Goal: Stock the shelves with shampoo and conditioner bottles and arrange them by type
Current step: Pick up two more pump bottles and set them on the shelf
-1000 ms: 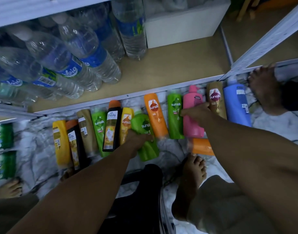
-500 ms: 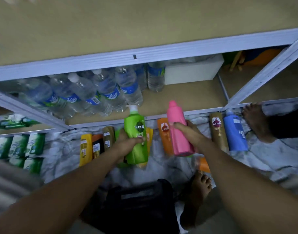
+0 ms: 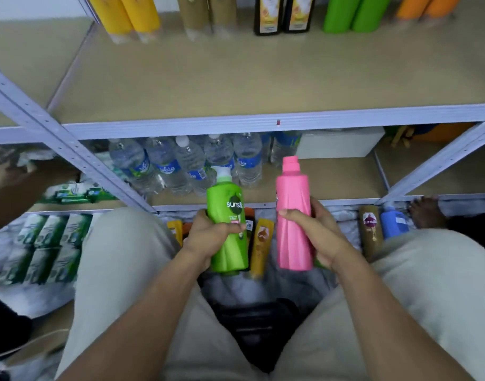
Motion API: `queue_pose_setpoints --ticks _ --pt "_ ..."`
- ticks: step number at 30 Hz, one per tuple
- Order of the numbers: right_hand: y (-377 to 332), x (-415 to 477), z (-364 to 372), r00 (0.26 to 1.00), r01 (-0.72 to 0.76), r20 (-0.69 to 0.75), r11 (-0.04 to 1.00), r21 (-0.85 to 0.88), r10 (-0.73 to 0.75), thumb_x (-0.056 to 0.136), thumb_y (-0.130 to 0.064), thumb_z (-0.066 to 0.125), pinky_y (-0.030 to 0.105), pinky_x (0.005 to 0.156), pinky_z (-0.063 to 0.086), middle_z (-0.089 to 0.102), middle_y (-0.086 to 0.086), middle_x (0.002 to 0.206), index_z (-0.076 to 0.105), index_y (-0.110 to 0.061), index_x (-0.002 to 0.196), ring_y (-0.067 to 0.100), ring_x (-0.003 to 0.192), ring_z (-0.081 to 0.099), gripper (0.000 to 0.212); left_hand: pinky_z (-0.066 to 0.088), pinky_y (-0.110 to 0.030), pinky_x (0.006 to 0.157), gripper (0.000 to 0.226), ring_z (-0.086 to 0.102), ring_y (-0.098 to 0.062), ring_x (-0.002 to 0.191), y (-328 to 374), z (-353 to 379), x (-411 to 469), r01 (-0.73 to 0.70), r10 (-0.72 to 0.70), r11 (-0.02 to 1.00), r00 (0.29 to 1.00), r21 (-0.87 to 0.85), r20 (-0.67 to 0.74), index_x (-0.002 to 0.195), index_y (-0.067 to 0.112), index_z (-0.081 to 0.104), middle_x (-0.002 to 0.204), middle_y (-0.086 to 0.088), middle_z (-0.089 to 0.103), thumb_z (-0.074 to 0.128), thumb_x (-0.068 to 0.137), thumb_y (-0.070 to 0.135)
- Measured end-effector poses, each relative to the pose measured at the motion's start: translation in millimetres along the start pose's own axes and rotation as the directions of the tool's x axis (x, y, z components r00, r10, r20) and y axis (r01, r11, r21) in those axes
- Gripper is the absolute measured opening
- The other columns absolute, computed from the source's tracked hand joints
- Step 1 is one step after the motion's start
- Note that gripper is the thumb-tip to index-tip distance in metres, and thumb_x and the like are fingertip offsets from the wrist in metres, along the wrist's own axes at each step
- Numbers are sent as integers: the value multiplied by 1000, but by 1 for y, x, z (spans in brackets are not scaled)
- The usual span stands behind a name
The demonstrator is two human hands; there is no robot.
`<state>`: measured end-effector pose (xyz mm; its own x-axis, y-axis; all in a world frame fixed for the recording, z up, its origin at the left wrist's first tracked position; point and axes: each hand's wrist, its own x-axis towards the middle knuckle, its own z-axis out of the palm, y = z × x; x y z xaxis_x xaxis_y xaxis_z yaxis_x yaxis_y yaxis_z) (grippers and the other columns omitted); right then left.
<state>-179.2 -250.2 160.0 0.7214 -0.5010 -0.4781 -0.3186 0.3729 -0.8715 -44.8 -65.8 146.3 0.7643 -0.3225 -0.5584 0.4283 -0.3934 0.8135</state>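
My left hand (image 3: 208, 237) grips a green Sunsilk bottle (image 3: 227, 215) with a white cap, held upright. My right hand (image 3: 318, 235) grips a pink bottle (image 3: 293, 215), also upright, a short gap to the right of the green one. Both are raised in front of the lower shelf. At the back of the upper shelf (image 3: 263, 78) stand pairs of yellow (image 3: 131, 12), brown (image 3: 205, 12), black (image 3: 282, 12), green (image 3: 351, 12) and orange bottles (image 3: 428, 6). On the floor lie more bottles: a golden one (image 3: 260, 243), a brown Sunsilk one (image 3: 370, 229) and a blue one (image 3: 394, 221).
The lower shelf holds several water bottles (image 3: 192, 166) and a white box (image 3: 337, 144). Green packs (image 3: 43, 243) lie on the floor at the left. A slanted metal brace (image 3: 57, 141) crosses the left side. Another person's foot (image 3: 425, 213) rests at the right. My knees flank my arms.
Both hands lifted the green and pink bottles off the floor row and raised them. My view tilted up, so the upper shelf with its bottle pairs came into sight.
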Motion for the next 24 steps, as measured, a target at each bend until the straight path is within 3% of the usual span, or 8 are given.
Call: queue_pose_setpoints --ticks 4,9,11,14,17,21,24 --pt "-2 4 15 1000 7 -26 998 58 -6 76 -24 80 41 75 61 75 3 99 66 -26 122 20 83 71 48 61 -35 64 40 75 -20 75 6 2 -4 -4 3 998 1000 -68 -25 98 8 66 87 -8 77 89 66 -2" --pt "-6 19 27 987 -158 4 978 133 159 73 -37 75 48 76 60 72 21 105 61 -13 123 32 82 71 57 61 -37 68 44 73 -14 70 17 4 8 -14 9 995 999 -98 -53 92 15 57 77 3 76 85 67 -8" --pt "-12 20 28 986 -166 7 982 88 166 73 -43 84 46 71 62 74 17 103 59 -18 122 31 81 73 60 62 -40 70 52 75 -20 78 23 -1 14 13 -19 995 998 -95 -59 101 12 56 88 -6 76 89 64 -5" --pt "-25 17 26 989 -147 1 989 -9 147 59 -35 91 40 67 61 76 8 100 56 -24 124 27 82 75 75 62 -50 75 75 76 -27 84 37 -9 17 89 -90 996 995 -32 -47 112 8 56 95 -8 76 97 50 15" --pt "-50 6 21 990 -138 -35 980 -141 134 54 -38 93 44 79 61 75 3 108 56 -32 127 24 93 74 82 61 -54 76 89 76 -25 85 64 -15 2 124 -122 992 990 25 -75 112 12 56 96 -4 77 99 37 33" --pt "-119 -43 14 996 -85 -58 949 -303 71 63 -43 91 45 87 59 75 -7 107 58 -43 123 18 96 73 68 61 -54 75 92 75 -25 88 120 -24 -55 115 -111 990 992 81 -57 112 12 54 98 -5 75 101 36 34" --pt "-188 -93 11 997 -12 -75 917 -398 -20 74 -28 89 30 85 57 72 -15 107 54 -42 130 7 96 70 68 60 -55 77 91 74 -23 90 178 -31 -113 66 -62 990 997 126 -35 111 17 53 100 -3 75 99 36 43"
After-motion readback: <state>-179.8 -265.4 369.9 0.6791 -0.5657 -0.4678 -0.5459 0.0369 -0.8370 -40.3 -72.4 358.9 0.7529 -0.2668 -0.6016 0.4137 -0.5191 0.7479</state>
